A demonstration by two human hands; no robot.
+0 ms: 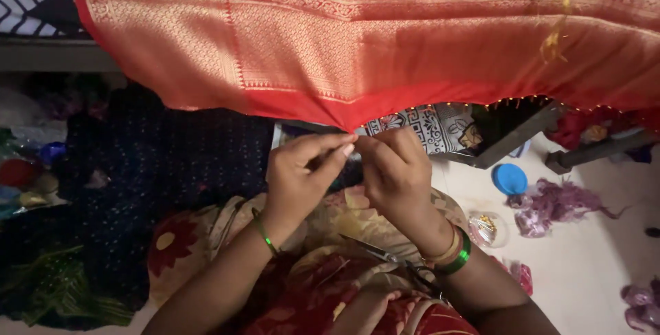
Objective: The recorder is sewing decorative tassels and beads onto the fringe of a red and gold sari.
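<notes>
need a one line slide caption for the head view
Left hand and right hand pinch the red-and-gold fabric at its lower edge; scissors rest on the lap.

Both the left hand (300, 178) and right hand (397, 173) pinched the red-and-gold cloth's (385, 39) lower edge; scissors (399, 265) lay on the lap.

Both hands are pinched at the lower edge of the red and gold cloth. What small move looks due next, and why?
Probably a small shift rightward along the hem. The left hand and right hand meet fingertip to fingertip at the lowest point of the red cloth, where its edge is pulled down. Small gold beads already line the hem to the right. The scissors lie unused on the lap.
</notes>
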